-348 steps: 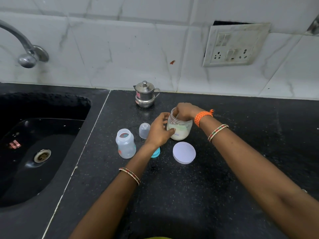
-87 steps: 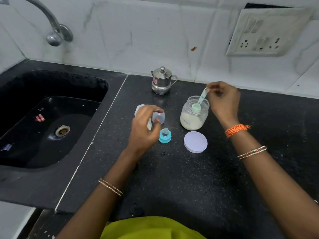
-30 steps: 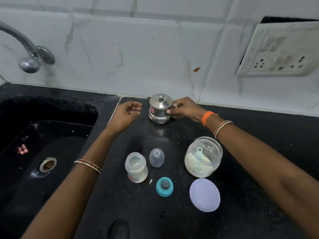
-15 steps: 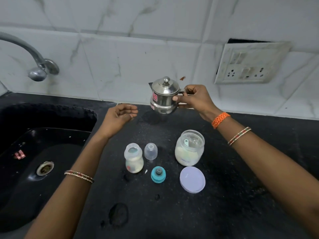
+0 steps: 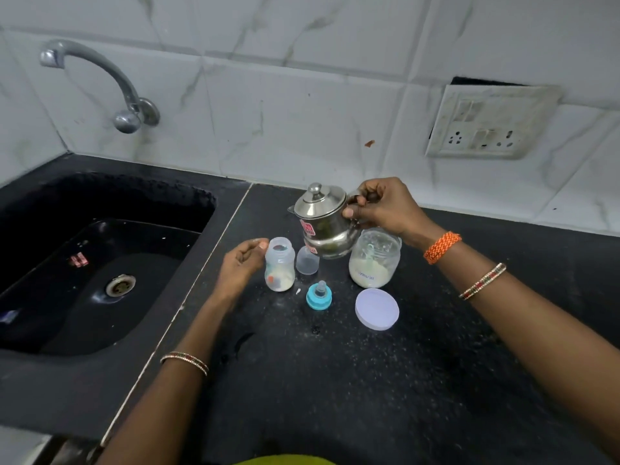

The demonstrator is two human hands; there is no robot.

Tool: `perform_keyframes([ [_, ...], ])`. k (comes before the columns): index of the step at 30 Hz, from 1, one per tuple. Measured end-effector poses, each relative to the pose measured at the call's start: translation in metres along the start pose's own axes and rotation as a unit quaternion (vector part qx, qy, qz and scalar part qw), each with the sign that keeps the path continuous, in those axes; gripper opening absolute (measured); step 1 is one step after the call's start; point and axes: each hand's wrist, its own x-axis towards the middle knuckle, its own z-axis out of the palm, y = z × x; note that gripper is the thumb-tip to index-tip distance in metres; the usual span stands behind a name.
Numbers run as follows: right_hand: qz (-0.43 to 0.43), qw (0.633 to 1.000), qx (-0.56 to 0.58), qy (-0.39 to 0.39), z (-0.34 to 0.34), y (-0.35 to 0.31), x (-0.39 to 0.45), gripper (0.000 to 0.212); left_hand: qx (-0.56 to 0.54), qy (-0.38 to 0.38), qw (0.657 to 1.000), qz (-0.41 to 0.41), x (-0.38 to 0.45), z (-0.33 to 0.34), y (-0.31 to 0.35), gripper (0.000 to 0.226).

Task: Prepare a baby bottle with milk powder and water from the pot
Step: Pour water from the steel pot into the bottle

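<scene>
The right hand (image 5: pixel 382 206) has its grip closed on the handle of the lidded steel pot (image 5: pixel 323 221), held in the air at the centre of the frame, above the clear cap (image 5: pixel 307 260). The left hand (image 5: pixel 240 263) is loosely open, fingertips just beside the open baby bottle (image 5: pixel 280 265), which stands on the black tabletop (image 5: pixel 369 380) with powder in its bottom. Right of the pot stands the open milk powder jar (image 5: pixel 374 260), a scoop inside. The blue teat ring (image 5: pixel 318 296) and white lid (image 5: pixel 376 308) lie below.
</scene>
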Motion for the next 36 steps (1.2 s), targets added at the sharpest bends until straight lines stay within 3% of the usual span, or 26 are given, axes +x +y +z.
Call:
perform_keyframes([
  [4, 0.013, 0.999, -0.039, -0.021, 0.003, 0.001, -0.005, 0.028, 0.000, -0.002, 1.000, -0.013, -0.012, 0.000, -0.022, 0.031],
  [10, 0.002, 0.993, -0.106, -0.051, 0.006, -0.002, -0.002, 0.031, 0.083, -0.012, 0.996, -0.007, -0.010, 0.002, -0.029, 0.058],
  [26, -0.021, 0.976, -0.200, -0.078, 0.015, -0.017, 0.005, 0.022, 0.142, -0.012, 0.990, 0.018, -0.013, 0.004, -0.033, 0.064],
  [36, -0.018, 0.977, -0.200, -0.079, 0.015, -0.017, 0.003, 0.021, 0.142, -0.023, 0.989, 0.017, -0.014, 0.002, -0.034, 0.066],
])
